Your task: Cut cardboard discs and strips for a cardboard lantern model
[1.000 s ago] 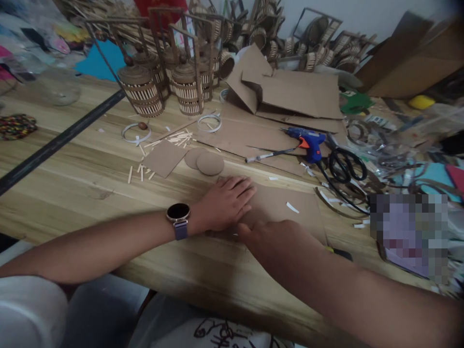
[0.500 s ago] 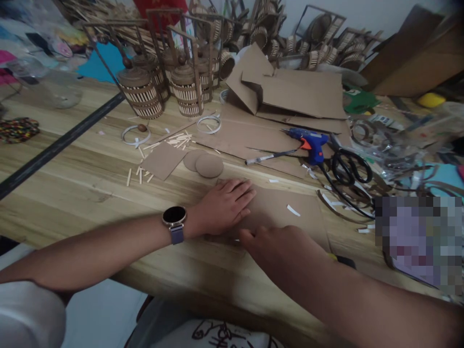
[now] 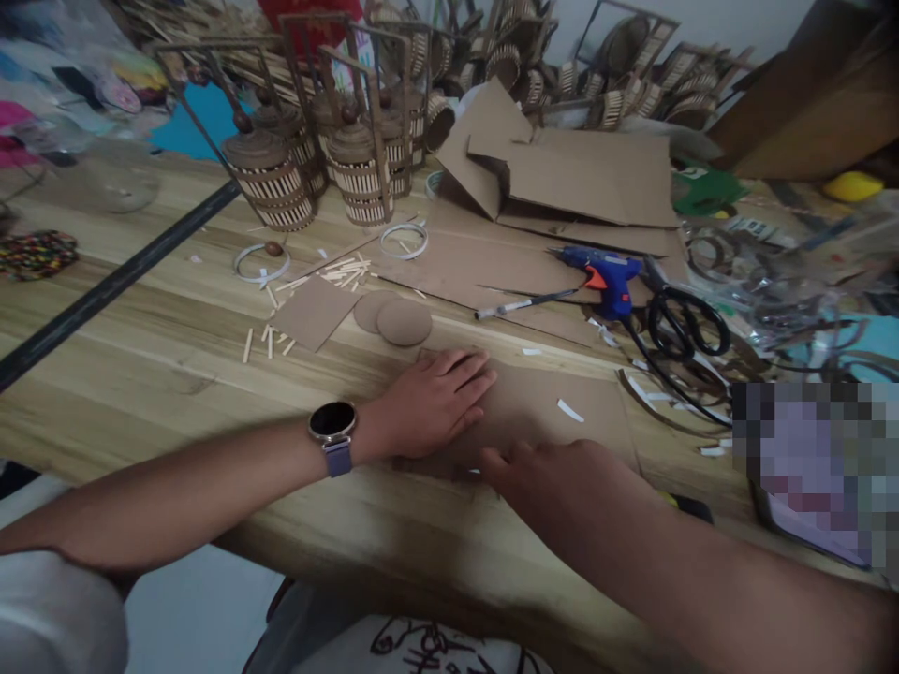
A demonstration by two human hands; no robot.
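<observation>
One flat cardboard sheet (image 3: 534, 398) at the near edge of the wooden desk (image 3: 161, 346). On its left part, the left hand (image 3: 435, 404), palm down, fingers straight and close together, clamped on nothing; one smartwatch (image 3: 332, 423) at the wrist. At the sheet's near edge, the right hand (image 3: 562, 479), knuckles up, fingers bent under; apart or together, impossible to tell. Just beyond, two cardboard discs (image 3: 404, 322), overlapping. Farther right, one blue glue gun (image 3: 610, 278), one pair of black scissors (image 3: 685, 323), one pen-like tool (image 3: 516, 302). Two white rings (image 3: 404, 241) near the bamboo lanterns (image 3: 271, 178).
</observation>
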